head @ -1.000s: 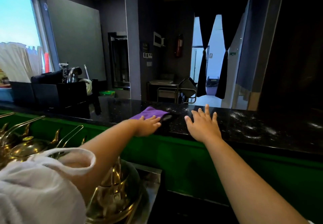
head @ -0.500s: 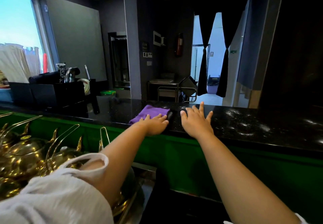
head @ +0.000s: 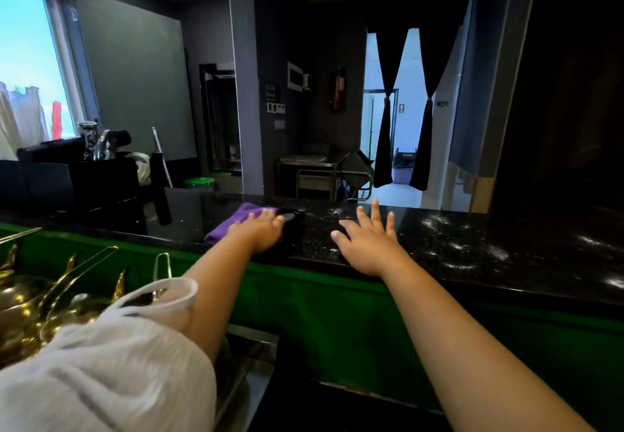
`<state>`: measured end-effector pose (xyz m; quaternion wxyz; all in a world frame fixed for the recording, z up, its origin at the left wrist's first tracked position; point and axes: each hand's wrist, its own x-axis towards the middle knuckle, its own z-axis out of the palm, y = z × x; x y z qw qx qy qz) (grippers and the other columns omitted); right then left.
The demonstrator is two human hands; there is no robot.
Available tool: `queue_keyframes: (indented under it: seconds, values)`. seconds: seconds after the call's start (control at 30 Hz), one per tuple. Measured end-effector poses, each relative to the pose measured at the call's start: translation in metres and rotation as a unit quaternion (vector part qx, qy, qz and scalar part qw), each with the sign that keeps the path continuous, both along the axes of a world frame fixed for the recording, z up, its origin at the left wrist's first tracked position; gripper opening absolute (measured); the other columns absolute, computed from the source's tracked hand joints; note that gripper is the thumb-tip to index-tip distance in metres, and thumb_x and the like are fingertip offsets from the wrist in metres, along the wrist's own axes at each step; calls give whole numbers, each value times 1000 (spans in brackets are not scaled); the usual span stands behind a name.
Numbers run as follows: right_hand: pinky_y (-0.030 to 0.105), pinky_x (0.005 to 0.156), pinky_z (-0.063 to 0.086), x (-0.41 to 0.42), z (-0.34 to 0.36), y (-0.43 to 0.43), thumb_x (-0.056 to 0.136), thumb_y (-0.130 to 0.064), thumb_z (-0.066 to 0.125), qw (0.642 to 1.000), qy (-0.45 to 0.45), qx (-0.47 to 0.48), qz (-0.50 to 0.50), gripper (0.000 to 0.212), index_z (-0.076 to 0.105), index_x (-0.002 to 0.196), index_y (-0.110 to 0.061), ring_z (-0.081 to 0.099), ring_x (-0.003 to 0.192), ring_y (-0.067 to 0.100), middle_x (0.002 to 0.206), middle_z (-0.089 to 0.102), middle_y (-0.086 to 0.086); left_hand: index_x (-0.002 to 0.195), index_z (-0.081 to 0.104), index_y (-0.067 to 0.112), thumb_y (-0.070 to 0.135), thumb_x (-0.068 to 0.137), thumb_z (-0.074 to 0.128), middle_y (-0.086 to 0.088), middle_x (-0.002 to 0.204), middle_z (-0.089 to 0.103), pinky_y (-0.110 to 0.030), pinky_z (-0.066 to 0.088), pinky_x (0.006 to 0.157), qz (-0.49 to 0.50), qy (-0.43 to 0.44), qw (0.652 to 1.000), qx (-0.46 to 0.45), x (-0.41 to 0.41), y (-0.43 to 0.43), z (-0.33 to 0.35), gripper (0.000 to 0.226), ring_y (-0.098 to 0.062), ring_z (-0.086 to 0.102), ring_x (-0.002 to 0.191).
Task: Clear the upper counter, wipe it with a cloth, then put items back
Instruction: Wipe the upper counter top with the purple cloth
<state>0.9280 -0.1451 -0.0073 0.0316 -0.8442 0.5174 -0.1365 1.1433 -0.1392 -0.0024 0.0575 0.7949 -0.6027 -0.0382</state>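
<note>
Brass teapots [head: 23, 300] stand below the counter's left end, beside a white sleeve [head: 101, 374]. Dark containers [head: 67, 178] occupy the left end of the upper counter [head: 472, 225]. The purple cloth [head: 229, 224] lies near the front edge, left of centre. The left hand [head: 261, 232] rests palm-down on the cloth's right part, fingers straight and close together. The right hand [head: 368, 246] lies flat on the bare black stone just beside it, at the front edge, fingers splayed apart, holding nothing. Whitish smears [head: 462, 246] mark the counter's right half. A green panel [head: 337, 313] faces the counter below the front edge.
</note>
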Motion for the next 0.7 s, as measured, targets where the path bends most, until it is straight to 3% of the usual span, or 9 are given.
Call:
queue_keyframes:
  seconds: [0.13,0.27,0.37,0.47,0.57,0.63,0.7]
  values:
    - [50,108,-25,1,-2,-2,100,-49,16,1000,2,7,3,57,25,149,-23,-32,140,26,160,-6,10,152,4,12,47,99,12,-7,160,-4,-49,0,118,133,31,991,-2,8,-20,6,64,-31,-2,147]
    - [51,108,-25,1,-1,-4,100,-47,15,1000,1,10,3,56,23,150,-22,-32,140,27,160,-6,11,151,7,13,42,98,8,-14,159,-1,-56,3,118,95,85,992,-5,3,-63,-2,61,-35,-2,146]
    - [50,108,-25,0,-2,-3,100,-47,14,1000,-11,2,13,56,24,150,-23,-32,140,26,160,-5,11,149,21,6,25,103,15,-17,156,16,-44,12,119,-5,66,997,27,-40,-33,12,50,-33,17,144]
    - [49,108,-26,-2,-2,-3,100,-49,13,1000,-14,-1,21,57,24,150,-23,-33,140,25,160,-5,10,142,38,14,35,100,35,-11,146,41,-33,31,106,-11,157,987,19,-36,-22,20,47,-24,46,125]
    - [50,108,-25,-3,-2,-3,100,-51,13,1000,-7,4,20,58,24,150,-23,-31,140,26,160,-3,11,147,29,18,37,101,31,-6,153,29,-33,22,112,9,141,990,29,-18,-21,22,50,-23,38,133]
    - [51,108,-25,-3,-2,-3,99,-52,12,1000,-4,8,18,59,24,150,-23,-31,140,26,160,-2,11,148,25,11,37,102,26,-3,150,28,-32,20,113,49,162,985,16,-8,-24,21,53,-24,33,136]
    - [50,108,-25,-2,-1,-2,99,-54,12,1000,0,11,10,61,24,150,-22,-32,140,25,160,-2,11,150,13,10,33,103,21,-1,156,15,-35,9,119,73,154,985,15,-8,-22,21,53,-23,13,146]
